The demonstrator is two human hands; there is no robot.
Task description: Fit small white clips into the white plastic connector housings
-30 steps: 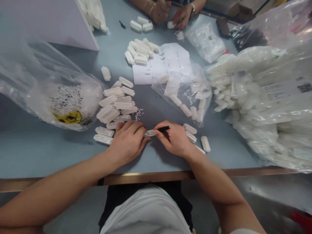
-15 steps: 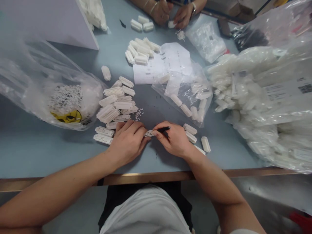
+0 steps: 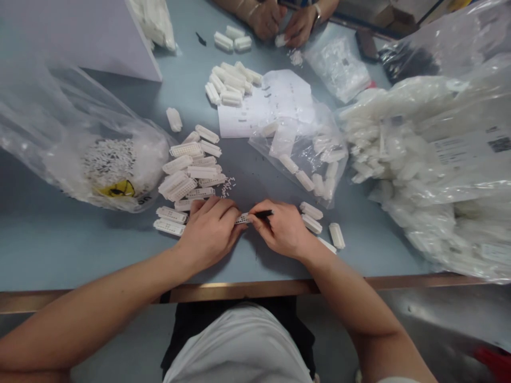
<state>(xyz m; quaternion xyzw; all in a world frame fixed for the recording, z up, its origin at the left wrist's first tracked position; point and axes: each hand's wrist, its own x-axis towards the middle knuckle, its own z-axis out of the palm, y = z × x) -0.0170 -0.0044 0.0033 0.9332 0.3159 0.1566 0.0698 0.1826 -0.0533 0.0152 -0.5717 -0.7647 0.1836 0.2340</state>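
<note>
My left hand (image 3: 211,226) is closed on a white plastic connector housing (image 3: 241,218) with rows of small holes, holding it low over the table. Most of that piece is hidden under my fingers. In my right hand (image 3: 281,226) is a slim black tool (image 3: 264,213), pinched between thumb and fingers; its tip, at the housing, is too small to make out. A pile of similar housings (image 3: 187,173) lies beyond my left hand, with tiny white pins (image 3: 228,186) scattered beside it. Several more housings (image 3: 311,217) rest just right of my right hand.
A clear bag of small pieces (image 3: 109,162) stands at left. Another bag with housings (image 3: 305,159) lies on a printed sheet (image 3: 279,96). Large filled bags (image 3: 447,159) crowd the right. Across the table, a co-worker's hands (image 3: 299,26) handle a white piece.
My right hand and the black tool have shifted slightly left, and the tool lies a little flatter. My left hand keeps its hold. The left bag has sagged slightly.
</note>
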